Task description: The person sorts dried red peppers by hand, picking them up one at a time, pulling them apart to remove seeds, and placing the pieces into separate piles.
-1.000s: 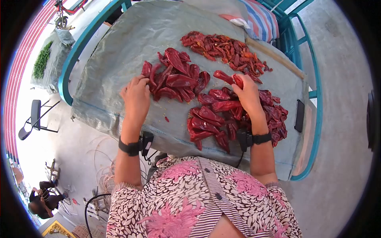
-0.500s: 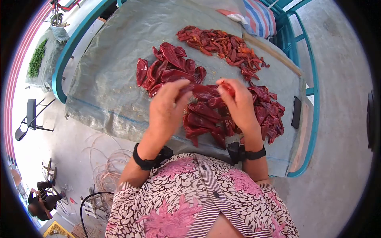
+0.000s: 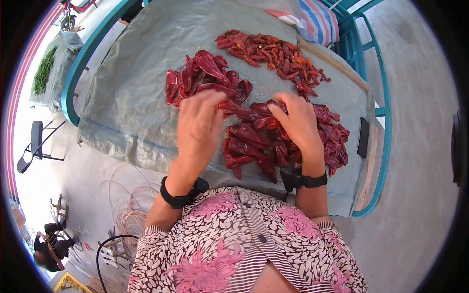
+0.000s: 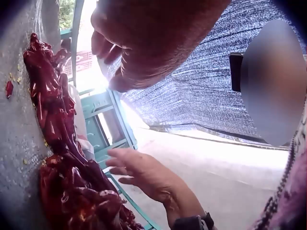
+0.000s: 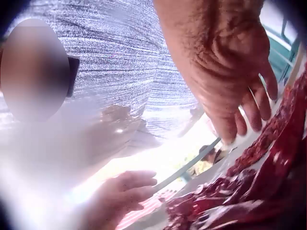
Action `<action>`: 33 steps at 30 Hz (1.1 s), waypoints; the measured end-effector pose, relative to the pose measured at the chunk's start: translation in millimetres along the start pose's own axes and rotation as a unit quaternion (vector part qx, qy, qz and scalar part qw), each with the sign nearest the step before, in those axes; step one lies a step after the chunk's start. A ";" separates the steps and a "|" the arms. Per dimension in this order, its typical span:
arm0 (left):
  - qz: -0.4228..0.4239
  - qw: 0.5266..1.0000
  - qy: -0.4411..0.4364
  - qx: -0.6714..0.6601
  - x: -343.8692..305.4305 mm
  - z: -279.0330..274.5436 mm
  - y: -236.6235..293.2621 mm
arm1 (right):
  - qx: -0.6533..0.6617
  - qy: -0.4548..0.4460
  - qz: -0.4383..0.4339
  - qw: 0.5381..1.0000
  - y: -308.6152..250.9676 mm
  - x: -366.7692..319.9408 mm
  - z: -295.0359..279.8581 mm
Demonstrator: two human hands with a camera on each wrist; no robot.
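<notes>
My left hand [image 3: 198, 129] hovers at the near edge of the left heap of large dark red peppers [image 3: 207, 71], fingers loosely bent. My right hand [image 3: 299, 122] is over the right heap of similar peppers [image 3: 249, 139]. Both wrist views show the hands apart and raised above the peppers: the left hand [image 4: 148, 43] and right hand [image 4: 153, 179] show nothing between their fingers, and the right hand's fingers [image 5: 256, 108] hang relaxed. A long pepper [image 3: 237, 110] lies between the two heaps; its left end is partly hidden by the left hand.
Smaller, wrinkled orange-red peppers [image 3: 278, 53] lie farther back on the grey-green sheet [image 3: 137, 78]. A dark phone-like object [image 3: 362, 137] is at the right edge, inside a teal rail [image 3: 388, 122]. A striped bag [image 3: 317, 22] stands behind. A person sits at lower left.
The left hand has moved right from the left heap's outer edge. The right hand, which held a pepper one second ago, has shifted slightly left and down and no longer holds it.
</notes>
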State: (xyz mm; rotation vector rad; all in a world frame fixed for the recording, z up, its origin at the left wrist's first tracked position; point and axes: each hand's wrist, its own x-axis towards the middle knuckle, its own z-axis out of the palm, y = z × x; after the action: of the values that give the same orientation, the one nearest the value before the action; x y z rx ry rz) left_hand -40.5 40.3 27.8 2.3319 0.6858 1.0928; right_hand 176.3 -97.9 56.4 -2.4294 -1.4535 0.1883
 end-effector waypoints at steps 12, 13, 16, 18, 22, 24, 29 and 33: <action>0.016 0.988 -0.111 -0.107 -4.1 26.8 14.9 | 0.076 0.098 0.029 0.992 12.3 -11.9 9.3; 0.014 0.989 -0.093 -0.110 -2.1 26.5 17.8 | 0.108 0.110 0.027 0.988 9.1 -12.2 6.1; 0.002 0.988 -0.062 -0.143 1.9 31.0 24.3 | 0.249 0.119 0.033 0.961 -10.6 -16.2 -7.5; -0.015 0.979 -0.066 -0.192 1.4 35.1 24.8 | 0.315 0.074 0.019 0.946 -21.4 -24.3 -8.0; -0.060 0.983 -0.093 -0.147 1.2 26.2 17.2 | 0.311 0.052 0.018 0.949 -14.9 -26.9 -0.3; -0.060 0.993 -0.045 -0.092 7.1 18.9 8.3 | 0.199 0.057 -0.015 0.978 -8.1 -25.7 7.5; -0.020 0.995 0.075 0.056 23.0 14.6 5.9 | -0.021 0.024 -0.092 0.995 -2.0 -23.6 32.0; 0.032 0.999 0.005 0.001 8.8 19.0 -1.0 | -0.033 0.068 -0.090 0.993 5.2 -21.2 31.4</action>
State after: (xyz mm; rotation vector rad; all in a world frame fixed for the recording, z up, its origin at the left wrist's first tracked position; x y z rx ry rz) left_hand -20.6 42.6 21.3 2.3654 0.6197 1.1332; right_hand 162.2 -112.7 24.1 -2.2947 -1.6276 -0.0651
